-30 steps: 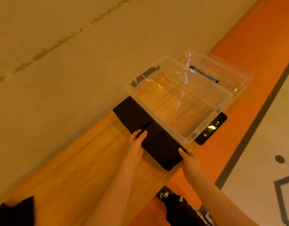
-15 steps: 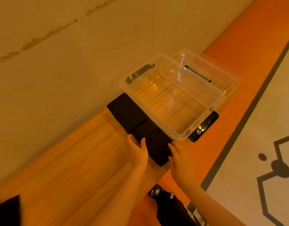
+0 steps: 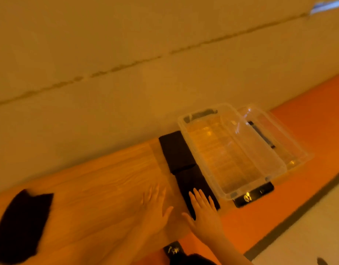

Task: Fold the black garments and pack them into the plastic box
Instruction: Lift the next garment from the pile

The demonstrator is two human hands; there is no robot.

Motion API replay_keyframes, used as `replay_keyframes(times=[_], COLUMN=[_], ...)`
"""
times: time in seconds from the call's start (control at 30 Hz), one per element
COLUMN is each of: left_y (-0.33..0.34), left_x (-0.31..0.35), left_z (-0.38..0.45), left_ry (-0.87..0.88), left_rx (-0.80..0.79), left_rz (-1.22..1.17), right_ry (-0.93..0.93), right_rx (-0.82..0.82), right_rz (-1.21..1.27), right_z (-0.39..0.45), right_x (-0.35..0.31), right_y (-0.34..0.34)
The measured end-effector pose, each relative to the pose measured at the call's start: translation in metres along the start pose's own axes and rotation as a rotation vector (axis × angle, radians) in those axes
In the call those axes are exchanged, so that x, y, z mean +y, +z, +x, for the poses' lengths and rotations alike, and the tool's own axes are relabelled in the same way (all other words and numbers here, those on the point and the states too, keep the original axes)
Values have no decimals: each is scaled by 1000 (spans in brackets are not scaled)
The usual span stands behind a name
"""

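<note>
Wooden tabletop (image 3: 92, 190) against beige wall (image 3: 126, 64) (orange floor (image 3: 308, 115) beyond) bears plastic box (image 3: 231, 155)

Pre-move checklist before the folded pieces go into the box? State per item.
1. Plastic box open, nothing inside: ok.
2. Two folded garments: near one, far one, both beside the box: ok.
3. Right hand flat on the near garment, not gripping: not ok for lifting.
4. Left hand off the cloth, blurred: not ok.
5. Unfolded garment at the table's left end: not ok.
</note>
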State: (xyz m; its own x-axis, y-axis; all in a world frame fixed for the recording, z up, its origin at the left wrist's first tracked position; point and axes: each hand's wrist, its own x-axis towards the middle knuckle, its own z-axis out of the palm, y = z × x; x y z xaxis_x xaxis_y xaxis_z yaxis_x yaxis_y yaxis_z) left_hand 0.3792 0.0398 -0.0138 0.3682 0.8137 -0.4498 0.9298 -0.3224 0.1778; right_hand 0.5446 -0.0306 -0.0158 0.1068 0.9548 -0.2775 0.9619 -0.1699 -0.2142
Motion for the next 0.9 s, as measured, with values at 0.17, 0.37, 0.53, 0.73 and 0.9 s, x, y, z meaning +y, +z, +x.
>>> replay_keyframes(times=[0.17,0.37,0.53,0.73,0.9], left_y=[-37,-34,-57,-29,-26], left_x=[-42,-113,-160,-253,-325], left_z=[-10,-31,-64,-92,-117], left_ry=[-282,-478,-546,-668,-787], left_rx=[165,341,359,290,355], left_rz=[-115,-172,-190,-172,-260], right_ry=[-233,-501,-552,-609,-713], right_rx=[-34,-54,-49,-57,-91], right_rz=[-96,-198,-222,-236,-327], right_z=[52,106,128,124,128], right_x=[-50,-132,-192,-260,-332], right_y=[-28,-46,-36,-28,-29])
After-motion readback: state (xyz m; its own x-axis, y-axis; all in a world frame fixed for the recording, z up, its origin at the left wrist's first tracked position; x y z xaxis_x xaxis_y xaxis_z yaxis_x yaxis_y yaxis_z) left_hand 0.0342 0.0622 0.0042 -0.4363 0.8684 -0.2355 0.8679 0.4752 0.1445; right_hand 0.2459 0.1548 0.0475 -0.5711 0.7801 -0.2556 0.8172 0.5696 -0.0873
